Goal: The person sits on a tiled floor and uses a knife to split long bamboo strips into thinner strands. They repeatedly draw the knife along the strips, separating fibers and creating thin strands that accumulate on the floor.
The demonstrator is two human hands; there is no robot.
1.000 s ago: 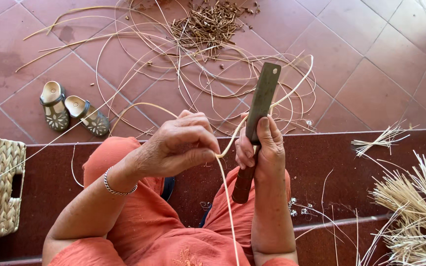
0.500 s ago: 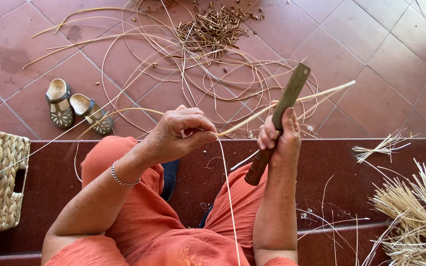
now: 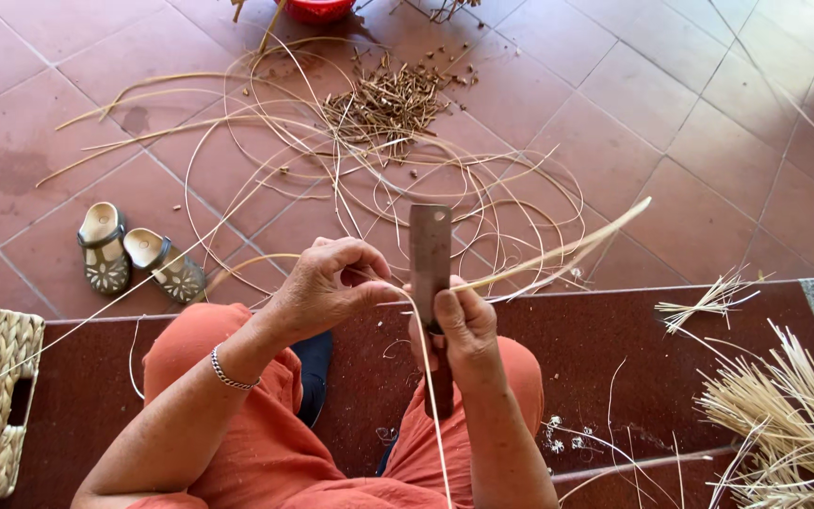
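Cane strip (image 3: 558, 253), pale, thin, bowed

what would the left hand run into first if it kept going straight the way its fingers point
The left hand points right, toward the flat knife blade held upright in the right hand. The blade looks first in line, though depth is unclear from above.

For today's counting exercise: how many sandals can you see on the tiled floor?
2: left sandal and right sandal lie side by side, touching, left of the person's knees. None appears hidden.
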